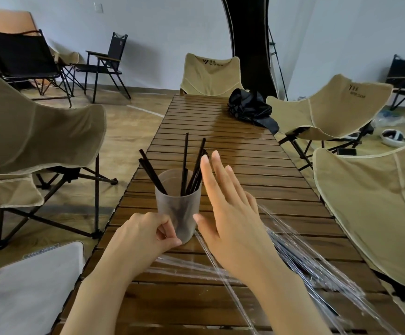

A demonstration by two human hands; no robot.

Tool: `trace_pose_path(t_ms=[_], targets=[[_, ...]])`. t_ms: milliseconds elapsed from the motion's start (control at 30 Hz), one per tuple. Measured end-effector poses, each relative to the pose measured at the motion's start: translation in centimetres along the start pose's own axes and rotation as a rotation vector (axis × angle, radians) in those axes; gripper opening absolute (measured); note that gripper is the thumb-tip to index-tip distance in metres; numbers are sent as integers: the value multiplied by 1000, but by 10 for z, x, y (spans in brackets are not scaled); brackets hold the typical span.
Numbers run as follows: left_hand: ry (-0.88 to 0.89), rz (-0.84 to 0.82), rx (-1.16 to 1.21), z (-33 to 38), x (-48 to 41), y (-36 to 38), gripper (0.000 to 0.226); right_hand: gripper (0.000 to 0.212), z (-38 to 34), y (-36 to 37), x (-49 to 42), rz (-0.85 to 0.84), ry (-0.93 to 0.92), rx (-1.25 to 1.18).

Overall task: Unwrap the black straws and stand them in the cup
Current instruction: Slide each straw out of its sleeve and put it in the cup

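Two hands flank the cup (172,204) of black straws (185,160): left hand (145,234) pinches a clear wrapper (184,267), right hand (232,221) spread flat.

Head-worn view, forward and down

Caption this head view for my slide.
Left hand holds the frosted plastic cup of thin black straws; open right hand hovers beside it.
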State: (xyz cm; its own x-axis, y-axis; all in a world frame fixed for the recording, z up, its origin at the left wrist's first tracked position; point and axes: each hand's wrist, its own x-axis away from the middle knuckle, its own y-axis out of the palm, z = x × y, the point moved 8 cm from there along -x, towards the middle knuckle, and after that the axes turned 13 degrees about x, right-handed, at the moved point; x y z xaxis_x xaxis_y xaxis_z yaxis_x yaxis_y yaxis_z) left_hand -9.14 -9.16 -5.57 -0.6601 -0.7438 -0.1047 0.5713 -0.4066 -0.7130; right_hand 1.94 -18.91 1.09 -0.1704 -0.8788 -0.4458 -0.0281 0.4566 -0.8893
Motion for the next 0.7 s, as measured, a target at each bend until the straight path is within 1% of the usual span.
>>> trace_pose_path(t_ms=[67,133,167,200,233,300,333,367,400,500,600,700], targets=[[-9,-21,5,-1,0,1,16,97,11,2,-1,-14,60,-64],[-7,-45,19,-1,1,3,16,95,33,3,1,-12,168,-104],[-5,-63,24,0,1,5,15,89,48,5,4,-23,245,-102],[-2,-83,25,0,1,7,16,79,65,10,10,-64,330,-83],[1,-100,23,1,1,10,16,64,82,19,18,-146,411,-46],[5,-121,27,3,1,15,16,36,108,44,39,-396,533,55],[6,-127,32,4,1,16,16,29,117,56,51,-505,566,87],[6,-130,35,4,0,17,16,24,122,66,60,-580,592,98],[6,-132,38,4,0,18,16,21,127,73,67,-616,617,93],[9,-136,41,5,0,19,15,14,133,79,71,-599,661,102],[12,-153,38,7,1,23,14,13,134,85,69,-592,657,160],[13,-199,45,11,1,29,12,13,133,84,69,-551,676,153]])
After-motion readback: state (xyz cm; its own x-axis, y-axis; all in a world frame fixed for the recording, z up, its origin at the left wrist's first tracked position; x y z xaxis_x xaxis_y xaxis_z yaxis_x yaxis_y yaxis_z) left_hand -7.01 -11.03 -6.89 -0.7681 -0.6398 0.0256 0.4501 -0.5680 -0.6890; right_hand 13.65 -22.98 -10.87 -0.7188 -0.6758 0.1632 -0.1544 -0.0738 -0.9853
